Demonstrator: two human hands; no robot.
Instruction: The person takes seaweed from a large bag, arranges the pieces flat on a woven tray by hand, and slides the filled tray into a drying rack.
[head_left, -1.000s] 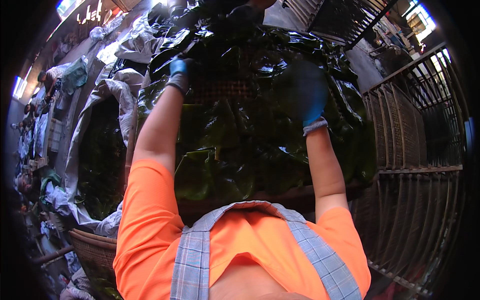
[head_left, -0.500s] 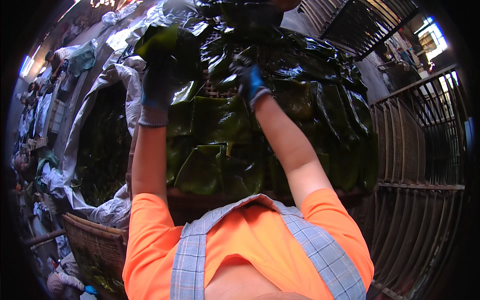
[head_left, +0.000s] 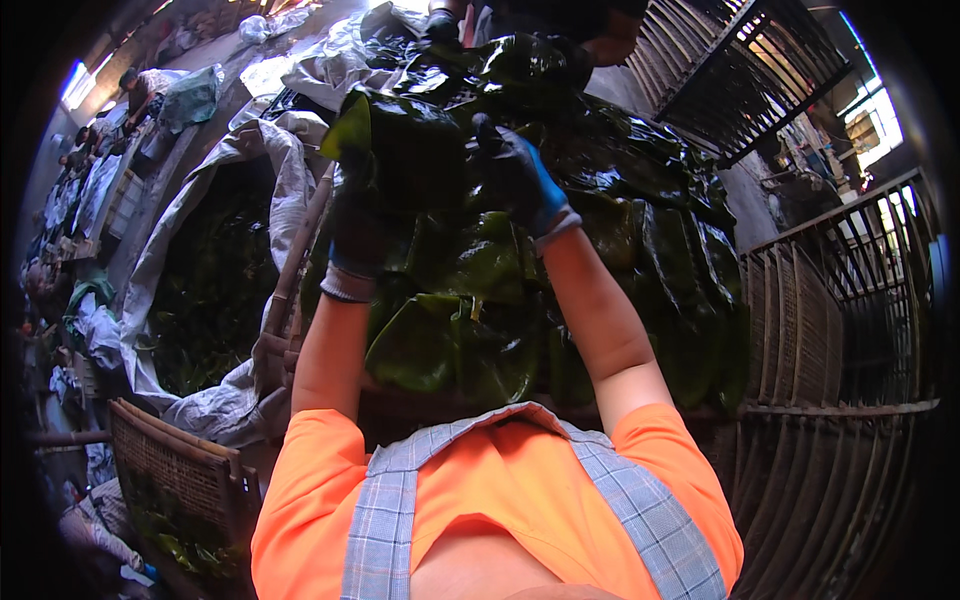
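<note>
Head view looks down over an orange shirt with grey checked straps toward a big pile of dark green leaves (head_left: 470, 310), the landmark for all that follows. Far left of the pile, a white sack (head_left: 270, 160) gapes open, full of more greens. Below that sack, lower left of the pile, stands a woven basket (head_left: 175, 470). On the pile's upper left part, the left hand (head_left: 355, 235), in a dark glove with a pale cuff, closes around a lifted leaf (head_left: 400, 140). Just right of it, near the pile's top middle, the right hand (head_left: 520, 180), in a blue glove, curls its fingers into the same leaf. Right of the pile stand metal racks (head_left: 840, 300).
</note>
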